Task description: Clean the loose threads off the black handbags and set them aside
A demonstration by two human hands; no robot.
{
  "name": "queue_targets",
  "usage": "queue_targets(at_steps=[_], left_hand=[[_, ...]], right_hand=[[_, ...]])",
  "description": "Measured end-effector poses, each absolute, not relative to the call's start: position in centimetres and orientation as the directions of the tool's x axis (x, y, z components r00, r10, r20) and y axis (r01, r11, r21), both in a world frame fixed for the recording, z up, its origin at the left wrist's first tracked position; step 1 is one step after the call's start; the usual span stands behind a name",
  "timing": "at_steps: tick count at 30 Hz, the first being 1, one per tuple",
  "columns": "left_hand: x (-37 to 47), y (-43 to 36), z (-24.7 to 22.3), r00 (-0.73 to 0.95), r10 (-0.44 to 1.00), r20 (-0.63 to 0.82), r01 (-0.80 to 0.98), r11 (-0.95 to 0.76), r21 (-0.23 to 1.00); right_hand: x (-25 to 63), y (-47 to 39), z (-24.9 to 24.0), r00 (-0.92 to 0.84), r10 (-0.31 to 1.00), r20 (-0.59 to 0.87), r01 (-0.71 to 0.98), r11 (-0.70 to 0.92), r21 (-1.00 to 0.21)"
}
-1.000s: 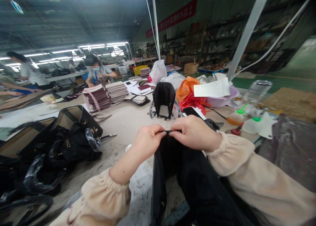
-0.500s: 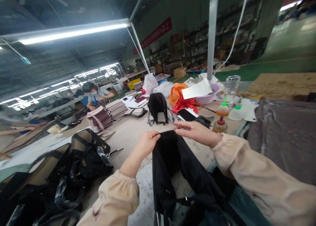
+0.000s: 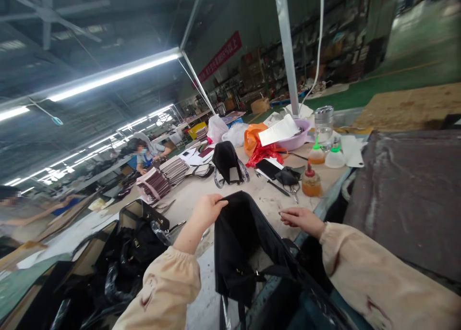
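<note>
A black bag body (image 3: 252,214) stands open-topped in front of me, its dark inside showing and straps with small gold-coloured fittings hanging at its near side. My left hand (image 3: 209,210) pinches the bag's upper rim at the far left corner. Apart from the bag, to its right and above the table, is my right hand (image 3: 300,220). Its fingers are drawn together at the tips; whatever they may hold is too small to make out. Farther back, another black bag (image 3: 227,159) with plastic-wrapped handles stands upright on the table.
Several black bags (image 3: 137,238) crowd the left side. Stacked maroon pieces (image 3: 154,183) lie beyond them. A red-capped bottle (image 3: 311,181), scissors (image 3: 294,191), a purple basin (image 3: 297,137) and a metal post (image 3: 288,51) are at the right. A co-worker (image 3: 147,152) sits far left.
My right hand has left the bag's rim and moved right and down, its fingers drawing together. My left hand still grips the rim. The camera view has shifted slightly.
</note>
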State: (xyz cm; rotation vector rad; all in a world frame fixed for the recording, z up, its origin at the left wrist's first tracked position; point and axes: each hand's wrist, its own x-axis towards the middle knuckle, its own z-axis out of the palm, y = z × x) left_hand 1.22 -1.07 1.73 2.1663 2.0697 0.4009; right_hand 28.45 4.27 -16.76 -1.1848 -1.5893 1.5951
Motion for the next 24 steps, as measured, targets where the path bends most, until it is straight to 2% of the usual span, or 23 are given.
queue_targets(at_steps=[6,10,14,16,20,22,24], left_hand=[[1.6,-0.9,1.7,0.048,0.990,0.131,0.973,-0.075,0.217],[1.4,-0.6,1.8,0.034,0.995,0.088,0.961,-0.057,0.270],[1.4,-0.5,1.9,0.022,0.999,0.042,0.936,-0.035,0.351],[1.5,-0.6,2.0,-0.011,1.000,0.022,0.899,0.001,0.438],[2.2,-1.1,2.6,-0.146,0.989,-0.010,0.705,0.111,0.700],[3.0,-1.4,3.0,-0.096,0.995,0.007,0.718,0.064,0.693],[4.0,-1.6,3.3,0.010,0.999,0.034,0.804,-0.028,0.595]], right_hand=[[29.8,4.3,-17.9,-0.486,0.870,-0.086,0.296,0.071,-0.952],[30.1,4.5,-18.3,-0.501,0.863,-0.064,0.351,0.135,-0.926],[30.2,4.8,-18.6,-0.522,0.851,-0.060,0.338,0.142,-0.930],[30.2,5.0,-19.0,-0.531,0.845,-0.062,0.318,0.130,-0.939],[29.9,5.2,-19.6,-0.549,0.833,-0.067,0.268,0.100,-0.958],[29.6,5.1,-19.5,-0.571,0.819,-0.057,0.229,0.092,-0.969],[29.2,4.8,-19.3,-0.602,0.798,-0.034,0.176,0.091,-0.980]])
